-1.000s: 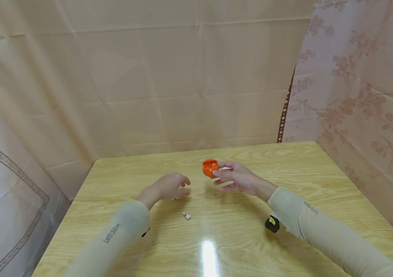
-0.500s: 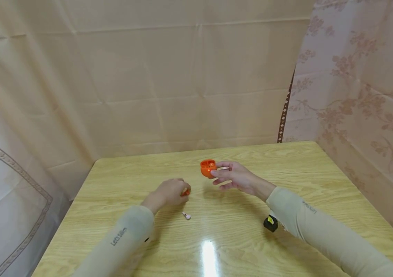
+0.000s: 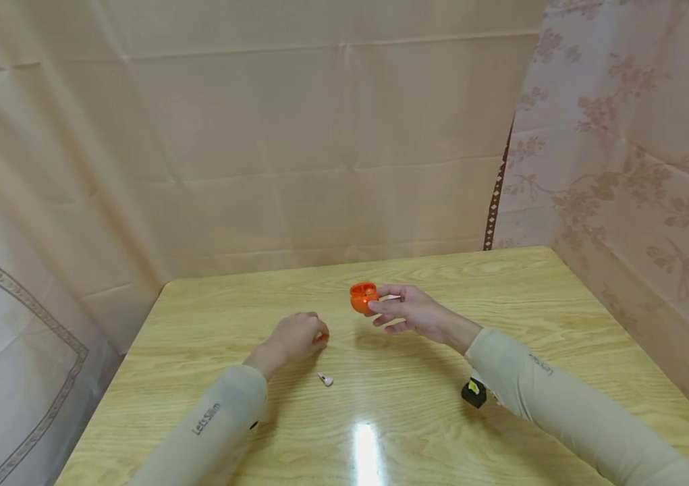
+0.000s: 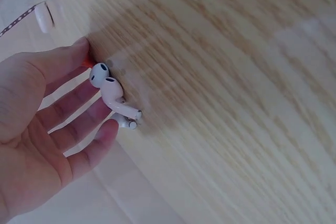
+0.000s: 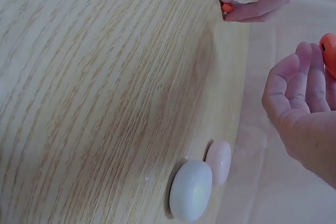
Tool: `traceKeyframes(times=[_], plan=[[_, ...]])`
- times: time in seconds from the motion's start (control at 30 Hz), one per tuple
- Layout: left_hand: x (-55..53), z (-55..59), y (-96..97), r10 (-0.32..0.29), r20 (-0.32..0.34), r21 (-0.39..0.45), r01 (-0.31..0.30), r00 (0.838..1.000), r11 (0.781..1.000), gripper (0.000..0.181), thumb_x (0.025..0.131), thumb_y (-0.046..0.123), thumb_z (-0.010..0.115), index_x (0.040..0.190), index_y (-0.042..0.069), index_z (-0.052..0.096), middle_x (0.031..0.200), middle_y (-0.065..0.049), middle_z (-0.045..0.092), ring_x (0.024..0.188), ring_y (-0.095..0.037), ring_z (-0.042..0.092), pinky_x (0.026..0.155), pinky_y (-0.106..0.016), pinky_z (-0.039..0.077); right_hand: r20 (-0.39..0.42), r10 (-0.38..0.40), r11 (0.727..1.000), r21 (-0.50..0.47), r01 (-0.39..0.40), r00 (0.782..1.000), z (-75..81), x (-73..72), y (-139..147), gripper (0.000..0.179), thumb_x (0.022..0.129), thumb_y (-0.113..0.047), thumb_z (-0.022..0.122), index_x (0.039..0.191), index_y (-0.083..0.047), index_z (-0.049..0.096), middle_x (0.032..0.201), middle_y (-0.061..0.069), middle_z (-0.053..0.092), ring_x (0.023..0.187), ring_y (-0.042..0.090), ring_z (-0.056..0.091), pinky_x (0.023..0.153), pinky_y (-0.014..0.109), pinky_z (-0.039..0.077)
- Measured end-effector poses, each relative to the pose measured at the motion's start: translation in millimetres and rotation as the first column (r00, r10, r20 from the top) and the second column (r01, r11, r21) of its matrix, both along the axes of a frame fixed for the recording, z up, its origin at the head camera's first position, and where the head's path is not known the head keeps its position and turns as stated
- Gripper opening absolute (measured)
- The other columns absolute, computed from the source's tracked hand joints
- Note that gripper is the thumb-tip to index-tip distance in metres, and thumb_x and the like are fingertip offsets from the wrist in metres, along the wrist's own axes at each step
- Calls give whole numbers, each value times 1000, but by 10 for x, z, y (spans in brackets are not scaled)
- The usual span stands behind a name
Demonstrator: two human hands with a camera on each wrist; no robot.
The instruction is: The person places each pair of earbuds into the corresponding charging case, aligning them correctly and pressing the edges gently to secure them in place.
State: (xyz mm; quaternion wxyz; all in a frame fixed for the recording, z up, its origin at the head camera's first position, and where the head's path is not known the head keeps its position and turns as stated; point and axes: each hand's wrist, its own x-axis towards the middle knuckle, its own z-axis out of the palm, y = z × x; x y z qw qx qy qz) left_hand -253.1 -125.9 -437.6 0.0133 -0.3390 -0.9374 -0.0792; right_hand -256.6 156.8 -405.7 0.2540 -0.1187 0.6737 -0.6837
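Note:
In the head view my left hand [image 3: 295, 335] is low over the table, thumb and index finger pinching a small orange earbud [image 5: 227, 7]. Right by its other fingers, in the left wrist view, are a white earbud [image 4: 98, 75] and a pink earbud [image 4: 110, 95], with another white stem beside them. My right hand [image 3: 414, 312] grips an orange earbud case [image 3: 364, 298] between thumb and fingers, raised over the table with its lid up. Nearer to me than my left hand lies a pale pink earbud [image 3: 325, 380].
The right wrist view shows a white rounded case [image 5: 191, 191] and a smaller pink case [image 5: 218, 162] on the wooden table [image 3: 417, 432]. A black block with a yellow mark [image 3: 474, 392] sits at the right wrist. Beige cloth [image 3: 320, 148] hangs behind the table.
The left hand's spread fingers have come together on the orange earbud at the table. The right hand has drifted slightly left with the orange case. The pale pink earbud stays put.

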Motion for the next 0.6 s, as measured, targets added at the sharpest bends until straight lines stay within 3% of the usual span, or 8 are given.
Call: traceKeyframes(times=[0.2,0.4,0.6], plan=[[-5,1,5,10,-1,18,-10,1000,1000,6,86,11,82,90,10,77,88,-3,68,80,-21,65,71,-41,55,-6,6,1000,0,-6,1000,11,13,16,40,99,-21,68,130,-1,53,118,19,71,102,31,68,91,47,53],[-18,-6,8,17,2,6,-17,1000,1000,7,86,13,82,90,11,77,89,-2,68,80,-21,65,70,-40,54,-6,9,1000,6,-8,1000,-3,2,20,41,99,-22,68,132,-2,54,122,22,69,99,27,69,92,48,53],[-25,6,-1,13,3,4,-13,1000,1000,9,87,18,82,90,12,76,88,0,66,76,-17,62,69,-36,53,-6,16,1000,13,-16,1000,3,3,13,42,99,-21,68,134,-2,54,126,26,66,102,32,69,91,48,53]])
